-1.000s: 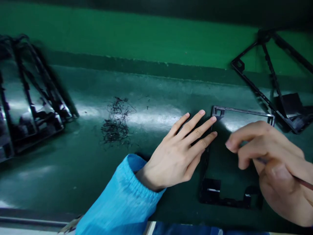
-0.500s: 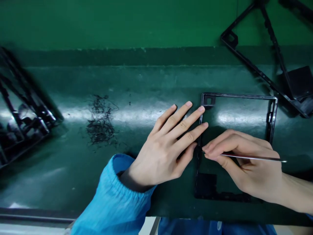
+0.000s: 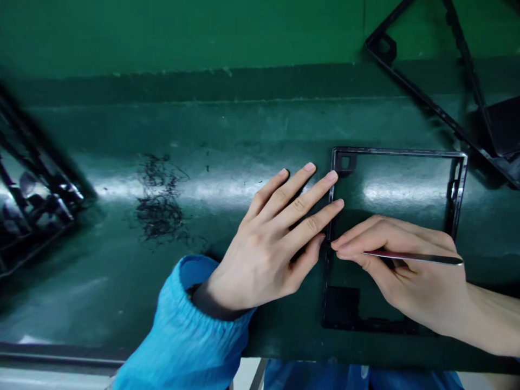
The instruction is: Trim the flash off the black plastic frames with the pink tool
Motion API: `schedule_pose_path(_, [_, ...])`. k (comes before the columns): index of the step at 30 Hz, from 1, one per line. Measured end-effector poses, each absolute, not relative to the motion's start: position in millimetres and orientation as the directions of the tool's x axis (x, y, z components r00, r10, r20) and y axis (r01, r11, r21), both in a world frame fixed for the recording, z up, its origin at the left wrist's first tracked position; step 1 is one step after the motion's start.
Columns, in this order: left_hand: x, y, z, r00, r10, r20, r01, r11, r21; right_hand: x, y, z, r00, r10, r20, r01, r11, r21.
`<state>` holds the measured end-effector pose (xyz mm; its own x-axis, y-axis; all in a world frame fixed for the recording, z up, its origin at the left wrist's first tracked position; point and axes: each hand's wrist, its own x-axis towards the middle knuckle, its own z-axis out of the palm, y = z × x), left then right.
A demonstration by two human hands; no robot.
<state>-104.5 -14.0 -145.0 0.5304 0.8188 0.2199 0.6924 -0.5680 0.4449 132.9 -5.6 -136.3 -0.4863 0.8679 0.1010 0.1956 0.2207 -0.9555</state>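
The right hand point(image 3: 406, 276) pinches a thin metal tool point(image 3: 414, 257) with its tip at the left rail of the black frame point(image 3: 400, 153), which lies flat on the green bench point(image 3: 252, 130). The left hand point(image 3: 276, 244) lies spread, fingertips on that same rail. Left of the frame sits a pile of black shavings point(image 3: 159, 200), well apart.

No text, label, brand, number or sign can be read anywhere in view. The black frame point(image 3: 396, 152), the thin tool point(image 3: 426, 258), the blue sleeve point(image 3: 182, 336) and the green counter point(image 3: 244, 141) carry no legible marking.
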Motion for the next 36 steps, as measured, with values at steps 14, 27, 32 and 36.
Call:
schedule_pose_path(14, [-104.4,-13.9,-144.7,0.524,0.822,0.223,0.698,-0.564,0.44,132.8,-6.9,-134.4,-0.491,0.868,0.071,0.249,0.218,-0.944])
schedule_pose_path(27, [-105.0,-14.3,-143.2,0.516,0.838,0.176,0.71,-0.534,0.459,131.2,-7.4,-133.9,-0.484,0.873,0.062,0.187,0.172,-0.967])
schedule_pose_path(32, [-104.7,-13.7,-142.7,0.526,0.83,0.186,0.715,-0.551,0.43,131.6,-7.7,-134.4,-0.484,0.873,0.06,0.174,0.164,-0.971])
schedule_pose_path(36, [-104.3,-13.7,-143.2,0.525,0.826,0.203,0.714,-0.558,0.423,131.0,-8.2,-134.1,-0.492,0.869,0.046,0.193,0.16,-0.968])
